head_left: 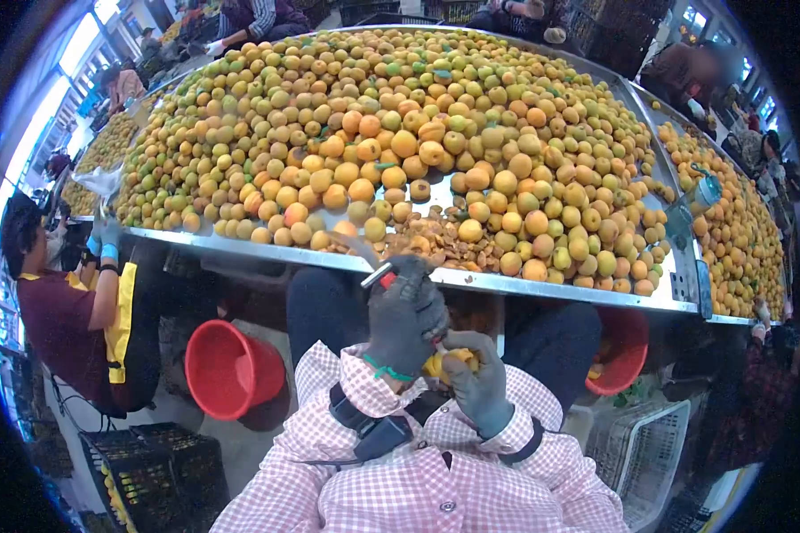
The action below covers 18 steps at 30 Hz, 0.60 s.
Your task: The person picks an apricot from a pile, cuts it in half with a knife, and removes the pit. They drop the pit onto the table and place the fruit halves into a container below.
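Observation:
My left hand [406,311], in a grey glove with a green band at the wrist, is closed around a red-handled tool [387,280]. A metal bar sticks out of the upper side of the fist, and a blurred pale strip lies beyond it over the table edge. Another bit of red shows below the fist, right at a yellow apricot [449,362]. My right hand [482,391], also gloved in grey, grips this apricot just under the left hand, above my lap. Brown apricot scraps [431,240] lie at the table's near edge in front of me.
A metal table [507,282] bears a large heap of apricots [373,115]. Red buckets [227,369] [622,351] stand on both sides of my legs. A white crate [653,457] is at lower right, black crates [156,471] at lower left. A person [71,302] sits at left; others work around.

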{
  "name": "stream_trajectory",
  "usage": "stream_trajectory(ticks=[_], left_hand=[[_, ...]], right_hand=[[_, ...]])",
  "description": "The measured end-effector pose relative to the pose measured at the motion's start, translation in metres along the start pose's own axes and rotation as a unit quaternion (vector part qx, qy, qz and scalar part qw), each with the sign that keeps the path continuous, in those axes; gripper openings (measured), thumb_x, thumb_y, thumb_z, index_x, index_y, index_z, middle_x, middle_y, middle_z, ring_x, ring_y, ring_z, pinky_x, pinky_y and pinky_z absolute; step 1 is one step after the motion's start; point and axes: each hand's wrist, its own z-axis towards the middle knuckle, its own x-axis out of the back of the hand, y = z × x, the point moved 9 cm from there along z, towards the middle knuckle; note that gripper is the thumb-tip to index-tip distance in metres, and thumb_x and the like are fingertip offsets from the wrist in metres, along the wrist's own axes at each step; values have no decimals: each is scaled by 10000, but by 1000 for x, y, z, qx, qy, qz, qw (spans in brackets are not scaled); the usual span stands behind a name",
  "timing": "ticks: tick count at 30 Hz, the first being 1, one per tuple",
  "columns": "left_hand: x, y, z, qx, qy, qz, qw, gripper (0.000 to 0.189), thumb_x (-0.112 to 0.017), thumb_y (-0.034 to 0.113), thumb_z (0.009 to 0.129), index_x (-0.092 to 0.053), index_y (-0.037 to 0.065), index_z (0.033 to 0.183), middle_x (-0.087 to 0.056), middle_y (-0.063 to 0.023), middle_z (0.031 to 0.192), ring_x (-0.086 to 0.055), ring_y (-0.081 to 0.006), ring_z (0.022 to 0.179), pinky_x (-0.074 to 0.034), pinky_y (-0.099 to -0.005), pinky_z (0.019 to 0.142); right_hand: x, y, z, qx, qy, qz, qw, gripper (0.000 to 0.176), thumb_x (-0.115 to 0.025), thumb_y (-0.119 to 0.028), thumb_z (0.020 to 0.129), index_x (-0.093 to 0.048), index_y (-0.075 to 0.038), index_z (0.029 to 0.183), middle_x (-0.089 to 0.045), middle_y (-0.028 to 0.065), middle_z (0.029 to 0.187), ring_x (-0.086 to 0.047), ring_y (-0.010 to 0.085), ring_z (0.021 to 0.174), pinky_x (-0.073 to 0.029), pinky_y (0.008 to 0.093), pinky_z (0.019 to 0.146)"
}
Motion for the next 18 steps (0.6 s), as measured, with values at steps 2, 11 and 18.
stream_trajectory(ticks=[2,11,18], left_hand=[[10,10,3,31,40,-48,998,124,-513,241,931,-503,157,840,-312,59,505,-296,-79,344,-253,-242,322],[38,70,-11,-24,-69,-60,995,199,-443,269,962,-526,116,864,-303,54,520,-285,-71,342,-264,-233,307],[66,48,-10,16,-17,-69,997,126,-510,245,934,-541,135,880,-315,56,535,-296,-65,350,-262,-224,304]], right_hand=[[1,19,-5,-116,11,105,988,348,-636,-336,853,-577,-43,1031,-584,84,965,-572,192,901,-454,310,787],[-44,95,-19,-424,-189,263,845,342,-598,-308,877,-507,-47,1078,-580,92,859,-566,128,583,-472,205,488],[-40,153,-3,-413,-171,67,892,352,-634,-371,843,-565,-50,969,-591,49,815,-559,137,628,-464,253,416]])
